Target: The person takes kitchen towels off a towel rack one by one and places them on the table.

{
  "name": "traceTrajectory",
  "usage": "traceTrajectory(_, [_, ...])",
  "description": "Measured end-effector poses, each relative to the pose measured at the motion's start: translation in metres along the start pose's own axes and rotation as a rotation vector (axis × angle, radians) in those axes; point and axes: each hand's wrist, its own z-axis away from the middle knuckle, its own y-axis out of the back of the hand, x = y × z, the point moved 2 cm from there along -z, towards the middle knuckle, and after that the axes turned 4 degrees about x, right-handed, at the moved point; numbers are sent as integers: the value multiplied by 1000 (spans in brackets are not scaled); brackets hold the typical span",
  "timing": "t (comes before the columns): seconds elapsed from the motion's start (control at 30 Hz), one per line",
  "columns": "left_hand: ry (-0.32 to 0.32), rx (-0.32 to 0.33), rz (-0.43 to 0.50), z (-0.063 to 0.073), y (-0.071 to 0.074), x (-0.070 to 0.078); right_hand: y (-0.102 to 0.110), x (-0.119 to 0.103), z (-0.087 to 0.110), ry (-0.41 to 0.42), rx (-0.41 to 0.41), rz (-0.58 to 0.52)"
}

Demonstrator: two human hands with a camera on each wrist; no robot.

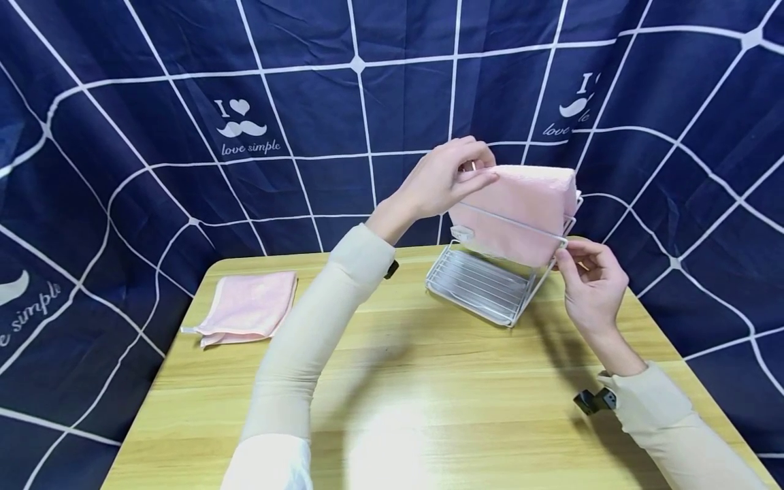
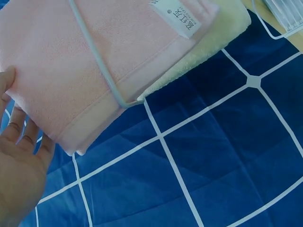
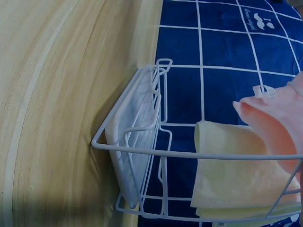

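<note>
A pink towel (image 1: 520, 204) hangs folded in the upper part of a white wire rack (image 3: 213, 155). My left hand (image 1: 450, 173) pinches the towel's top left corner, thumb in front and fingers behind. Beside it in the rack hangs a pale yellow towel (image 3: 232, 175), mostly hidden in the head view. My right hand (image 1: 593, 286) grips the rack's upper right corner between thumb and fingers. A white label (image 2: 177, 18) shows on the pink towel in the left wrist view.
A second pink towel (image 1: 248, 306) lies folded on the left of the wooden table (image 1: 453, 381). At the rack's base sits a shallow tray (image 1: 478, 275). Behind the table hangs a dark blue curtain (image 1: 324, 122) with white lines.
</note>
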Motion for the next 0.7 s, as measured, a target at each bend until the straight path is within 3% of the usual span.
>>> traceTrajectory(0.23, [19, 25, 54, 13, 6, -3, 0, -1, 0, -3, -2, -3])
traceTrajectory(0.7, [-19, 120, 167, 35, 27, -2, 0, -2, 1, -1, -11, -10])
